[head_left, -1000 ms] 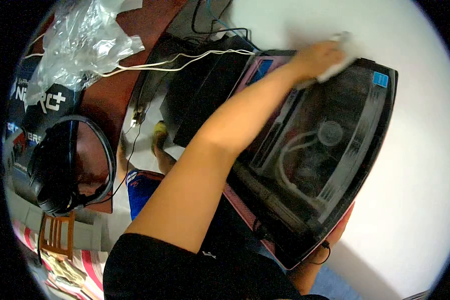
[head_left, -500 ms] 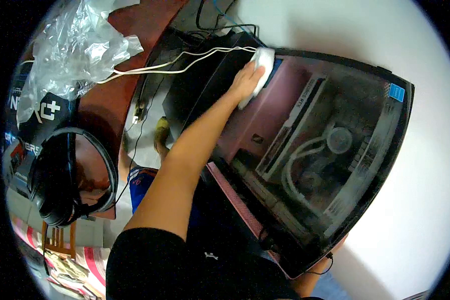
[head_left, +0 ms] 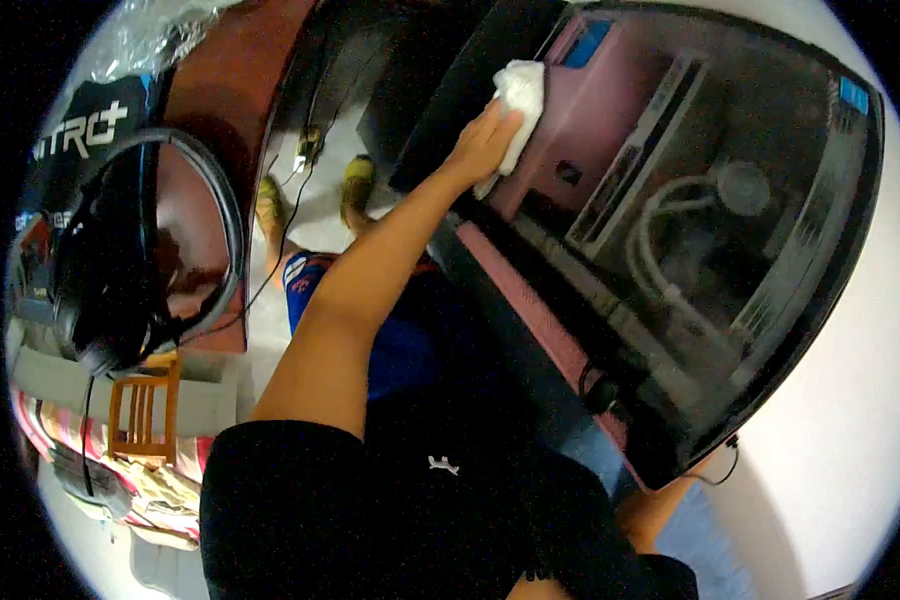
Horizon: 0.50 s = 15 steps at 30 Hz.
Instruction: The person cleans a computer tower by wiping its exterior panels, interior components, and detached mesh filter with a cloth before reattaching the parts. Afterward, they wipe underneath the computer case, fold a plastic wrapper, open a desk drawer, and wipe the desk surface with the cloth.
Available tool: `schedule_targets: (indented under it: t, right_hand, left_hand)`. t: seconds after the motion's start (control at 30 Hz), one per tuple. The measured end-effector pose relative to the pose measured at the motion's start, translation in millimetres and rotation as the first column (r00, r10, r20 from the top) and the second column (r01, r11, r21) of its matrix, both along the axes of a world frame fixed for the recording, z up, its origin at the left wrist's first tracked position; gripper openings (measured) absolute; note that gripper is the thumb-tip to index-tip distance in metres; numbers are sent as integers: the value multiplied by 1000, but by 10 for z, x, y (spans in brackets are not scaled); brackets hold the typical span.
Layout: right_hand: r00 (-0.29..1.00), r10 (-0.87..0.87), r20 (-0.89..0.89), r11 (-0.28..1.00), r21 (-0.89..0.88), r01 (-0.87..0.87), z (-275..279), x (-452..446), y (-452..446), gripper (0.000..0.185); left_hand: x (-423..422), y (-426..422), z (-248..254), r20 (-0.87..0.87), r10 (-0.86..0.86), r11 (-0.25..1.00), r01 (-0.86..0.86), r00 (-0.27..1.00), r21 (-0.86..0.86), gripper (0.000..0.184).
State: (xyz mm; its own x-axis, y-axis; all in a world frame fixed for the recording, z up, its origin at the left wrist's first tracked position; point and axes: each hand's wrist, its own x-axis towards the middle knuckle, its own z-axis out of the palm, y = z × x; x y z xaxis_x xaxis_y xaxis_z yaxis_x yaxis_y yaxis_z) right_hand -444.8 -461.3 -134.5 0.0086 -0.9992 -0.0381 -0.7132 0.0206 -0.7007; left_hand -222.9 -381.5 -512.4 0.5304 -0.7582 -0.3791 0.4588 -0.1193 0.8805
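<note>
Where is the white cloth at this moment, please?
In the head view, the white cloth is above centre, in the left hand, along the left edge of the computer case, just below and left of the blue patch.

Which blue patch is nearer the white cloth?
The darker blue patch, at the upper left of the computer case. It's just up and right of the white cloth; the brighter blue patch is far off near the case's right edge.

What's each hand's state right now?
Left hand: closed, holding the white cloth.
Right hand: cannot be told, mostly hidden behind the computer case.
</note>
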Motion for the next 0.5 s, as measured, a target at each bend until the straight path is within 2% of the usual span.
schedule_targets:
  t: [0.1, 0.2, 0.23, 0.33, 0.4, 0.47, 0.5]
  right_hand:
    - [1000, 8, -10, 1000, 20, -8, 20, -68, -127, 46]
    - [1000, -18, 2, 998, 67, 18, 20, -141, -333, 46]
    - [999, -38, 2, 995, 91, 37, 21, -166, -400, 46]
    - [999, -34, 15, 990, 136, 32, 14, -254, -572, 46]
    - [990, 134, 35, 986, 94, -137, 14, -293, -516, 47]
    - [954, 297, 41, 953, 48, -299, 19, -300, -379, 48]
    - [837, 476, -271, 861, -50, -506, 67, -294, -281, 51]
  left_hand:
    - [-403, 562, 95, -57, -45, 989, 52, 997, 137, 59]
    - [-649, 865, 293, -88, 16, 985, 0, 996, 172, 56]
    - [-640, 900, 417, -95, -41, 975, 60, 995, 212, 57]
    - [-727, 889, 756, 53, 2, 1000, -3, 999, 22, 58]
    - [-846, 872, 1017, 93, 37, 999, -36, 995, -16, 57]
    - [-735, 911, 1496, 9, 42, 971, -39, 999, -235, 58]
    - [-797, 927, 1601, 132, 38, 977, -9, 991, -213, 57]
